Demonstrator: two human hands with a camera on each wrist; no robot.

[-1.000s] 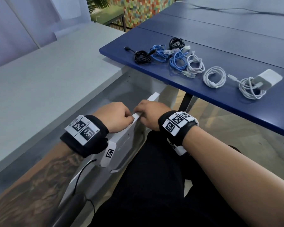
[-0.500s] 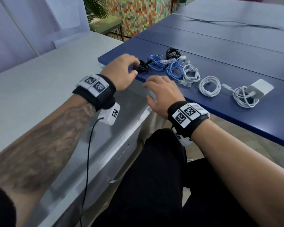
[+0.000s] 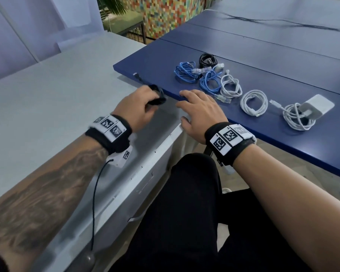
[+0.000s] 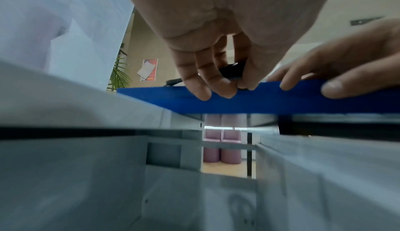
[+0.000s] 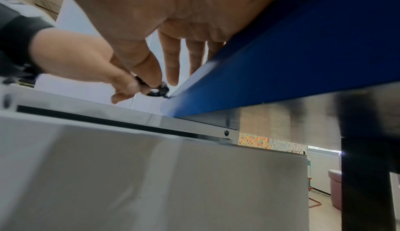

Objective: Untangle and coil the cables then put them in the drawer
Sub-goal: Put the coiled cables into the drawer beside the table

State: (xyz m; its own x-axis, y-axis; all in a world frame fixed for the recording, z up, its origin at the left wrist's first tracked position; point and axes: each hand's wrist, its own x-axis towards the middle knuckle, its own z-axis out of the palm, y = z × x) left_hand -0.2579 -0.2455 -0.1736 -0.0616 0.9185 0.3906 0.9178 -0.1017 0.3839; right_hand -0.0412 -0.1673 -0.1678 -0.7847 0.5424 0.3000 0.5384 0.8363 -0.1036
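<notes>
Pinching a coiled black cable [image 3: 156, 95], the left hand [image 3: 134, 110] is held at the blue desk [image 3: 283, 79] edge; the right hand [image 3: 201, 112] is spread flat there.

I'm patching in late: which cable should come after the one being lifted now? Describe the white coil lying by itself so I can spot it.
On the blue table, follow the row of cables rightward from the blue coils. The white coil lies flat between a looser white bundle and the white charger. It alone is a neat round ring touching nothing.

The left hand [image 3: 134, 109] has lifted the black cable [image 3: 157, 95] off the table [image 3: 149, 69].
</notes>
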